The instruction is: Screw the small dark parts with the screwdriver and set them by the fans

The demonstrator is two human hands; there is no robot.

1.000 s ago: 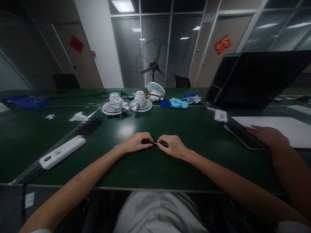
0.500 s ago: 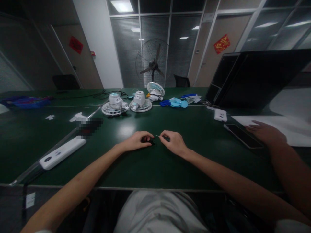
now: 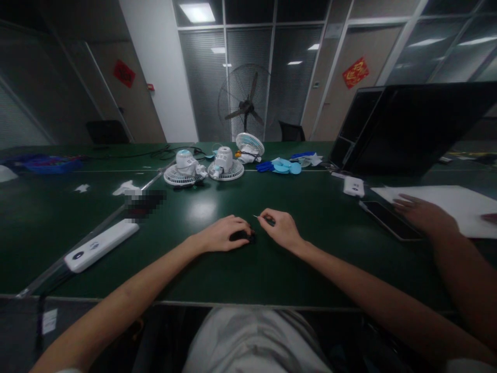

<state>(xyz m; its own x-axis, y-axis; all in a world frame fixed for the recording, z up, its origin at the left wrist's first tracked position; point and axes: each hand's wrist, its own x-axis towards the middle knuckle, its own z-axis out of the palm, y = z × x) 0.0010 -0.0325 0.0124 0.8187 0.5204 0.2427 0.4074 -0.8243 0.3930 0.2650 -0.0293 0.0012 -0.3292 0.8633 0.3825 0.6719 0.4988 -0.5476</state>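
My left hand rests low over the green table, its fingers curled round a small black object. Most of that object is hidden by the palm and fingers, and its kind does not show. Just to the right, my right hand pinches a thin, pale, needle-like piece between thumb and forefinger. The piece's tip points left, towards my left hand, and there is a small gap between the two hands.
White fan heads stand farther back, beside light-blue fan blades. A white power bank lies left. On the right are a phone, a white sheet, another person's hand and a black monitor.
My left hand has come slightly nearer to me and to the right, its fingers closing further over the black object. My right hand keeps its pinch, almost in place.
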